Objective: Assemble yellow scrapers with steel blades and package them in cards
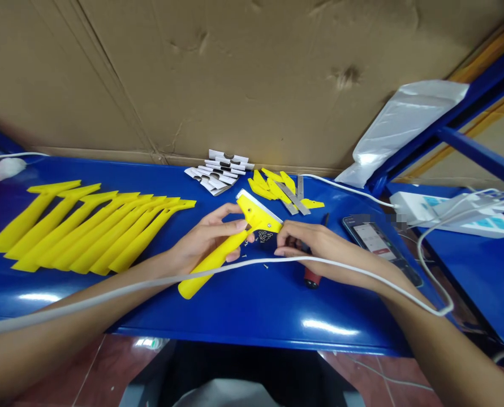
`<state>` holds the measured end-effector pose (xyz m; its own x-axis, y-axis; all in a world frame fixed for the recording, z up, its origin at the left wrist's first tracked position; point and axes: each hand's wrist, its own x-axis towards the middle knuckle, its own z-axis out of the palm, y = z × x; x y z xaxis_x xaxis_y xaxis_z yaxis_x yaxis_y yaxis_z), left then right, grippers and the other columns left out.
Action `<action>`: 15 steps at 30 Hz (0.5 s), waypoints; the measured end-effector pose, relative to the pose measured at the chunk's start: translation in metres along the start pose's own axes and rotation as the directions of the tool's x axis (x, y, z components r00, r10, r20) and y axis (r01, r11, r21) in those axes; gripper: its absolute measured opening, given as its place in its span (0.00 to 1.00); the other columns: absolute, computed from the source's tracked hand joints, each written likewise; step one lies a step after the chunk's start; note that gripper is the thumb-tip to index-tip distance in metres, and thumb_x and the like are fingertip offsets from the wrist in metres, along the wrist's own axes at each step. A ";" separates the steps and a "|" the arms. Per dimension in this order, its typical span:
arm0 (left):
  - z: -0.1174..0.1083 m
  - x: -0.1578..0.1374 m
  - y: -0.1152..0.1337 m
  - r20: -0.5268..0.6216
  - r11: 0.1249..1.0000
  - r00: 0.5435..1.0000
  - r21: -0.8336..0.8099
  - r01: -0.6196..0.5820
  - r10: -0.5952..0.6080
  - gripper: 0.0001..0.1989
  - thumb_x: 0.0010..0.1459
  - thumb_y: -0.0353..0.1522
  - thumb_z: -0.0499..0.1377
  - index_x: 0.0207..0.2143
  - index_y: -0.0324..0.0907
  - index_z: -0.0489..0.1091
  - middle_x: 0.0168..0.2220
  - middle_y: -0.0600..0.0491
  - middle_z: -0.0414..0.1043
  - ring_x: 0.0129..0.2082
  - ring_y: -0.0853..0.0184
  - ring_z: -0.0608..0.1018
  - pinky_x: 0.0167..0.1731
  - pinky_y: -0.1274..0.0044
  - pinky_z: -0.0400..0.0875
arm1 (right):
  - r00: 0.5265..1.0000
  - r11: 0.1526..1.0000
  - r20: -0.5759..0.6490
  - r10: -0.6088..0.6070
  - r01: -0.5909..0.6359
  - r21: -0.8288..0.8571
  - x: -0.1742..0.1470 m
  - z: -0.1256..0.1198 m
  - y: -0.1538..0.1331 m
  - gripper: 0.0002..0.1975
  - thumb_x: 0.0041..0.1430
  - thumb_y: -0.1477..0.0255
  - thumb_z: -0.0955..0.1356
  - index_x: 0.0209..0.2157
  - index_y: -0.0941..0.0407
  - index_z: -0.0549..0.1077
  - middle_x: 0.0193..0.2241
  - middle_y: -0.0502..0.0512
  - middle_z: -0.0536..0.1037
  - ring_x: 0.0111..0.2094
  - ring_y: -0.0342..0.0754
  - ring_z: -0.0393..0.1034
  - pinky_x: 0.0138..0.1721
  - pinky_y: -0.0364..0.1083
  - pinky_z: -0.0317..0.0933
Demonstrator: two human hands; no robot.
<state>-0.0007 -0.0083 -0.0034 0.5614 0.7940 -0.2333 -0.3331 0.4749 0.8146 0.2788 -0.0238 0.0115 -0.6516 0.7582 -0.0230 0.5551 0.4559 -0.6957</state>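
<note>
A yellow scraper (pixel 218 254) lies tilted in my left hand (pixel 205 234), its handle pointing down toward the table's front edge. My left fingers and thumb close around its neck. Along the head's top edge runs a pale metal strip, and one screw shows near the head's right end. My right hand (pixel 305 240) is curled at that right end, fingertips at or against its corner; what they pinch, if anything, is hidden. Below the head lie small rings or nuts (pixel 263 235) and several tiny screws (pixel 266 266). A red-and-black screwdriver (pixel 311 278) lies partly under my right hand.
Several yellow handles (pixel 82 232) lie in a row at left. Folded white card sleeves (pixel 220 172), yellow plates (pixel 262 185) and metal blades (pixel 293 196) sit behind. At right are a phone (pixel 379 246) and a power strip (pixel 455 212). A white cable (pixel 243 264) crosses before my arms.
</note>
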 end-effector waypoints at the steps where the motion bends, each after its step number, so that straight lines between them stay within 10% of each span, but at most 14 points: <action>1: 0.000 0.000 0.000 -0.008 1.000 1.000 0.003 -0.001 0.001 0.19 0.63 0.30 0.73 0.52 0.43 0.70 0.35 0.48 0.82 0.23 0.70 0.79 0.20 0.83 0.70 | 0.998 1.000 -0.055 -0.009 0.009 0.002 -0.001 0.000 0.000 0.11 0.78 0.60 0.70 0.41 0.51 0.74 0.40 0.50 0.81 0.38 0.48 0.79 0.42 0.48 0.69; 4: -0.001 0.000 0.001 -0.039 1.000 0.999 0.019 0.013 -0.013 0.20 0.62 0.31 0.73 0.52 0.43 0.71 0.34 0.49 0.82 0.24 0.69 0.80 0.21 0.83 0.70 | 0.949 0.996 -0.303 -0.091 0.087 -0.027 -0.001 0.002 0.001 0.08 0.76 0.62 0.72 0.43 0.50 0.76 0.40 0.50 0.83 0.39 0.49 0.80 0.43 0.48 0.71; 7: -0.001 0.000 0.001 -0.063 0.998 0.997 0.043 0.039 -0.037 0.21 0.62 0.31 0.74 0.53 0.42 0.71 0.35 0.48 0.83 0.25 0.68 0.81 0.20 0.83 0.71 | 0.803 0.956 -0.521 -0.289 0.218 -0.196 0.000 0.006 0.002 0.04 0.75 0.69 0.73 0.46 0.50 0.75 0.42 0.52 0.83 0.43 0.48 0.80 0.46 0.47 0.72; 11: -0.001 0.001 -0.002 -0.026 0.998 0.999 0.046 0.043 -0.042 0.22 0.61 0.32 0.75 0.53 0.42 0.70 0.35 0.47 0.83 0.26 0.67 0.82 0.21 0.83 0.72 | 0.658 0.872 -0.585 -0.474 0.257 -0.417 0.004 0.007 0.003 0.08 0.73 0.76 0.74 0.47 0.51 0.74 0.42 0.53 0.82 0.43 0.47 0.80 0.46 0.46 0.74; 15: -0.002 0.001 -0.005 -0.005 0.993 0.997 0.089 0.074 -0.074 0.22 0.61 0.35 0.75 0.51 0.42 0.70 0.34 0.48 0.83 0.22 0.69 0.79 0.20 0.82 0.71 | 0.626 0.849 -0.583 -0.518 0.291 -0.441 0.006 0.009 0.003 0.08 0.73 0.79 0.73 0.48 0.53 0.74 0.43 0.56 0.83 0.46 0.48 0.81 0.49 0.46 0.75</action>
<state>0.0001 -0.0090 -0.0085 0.5809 0.7585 -0.2952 -0.2217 0.4965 0.8392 0.2716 -0.0220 0.0033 -0.3939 0.5104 0.7644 0.5093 0.8135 -0.2807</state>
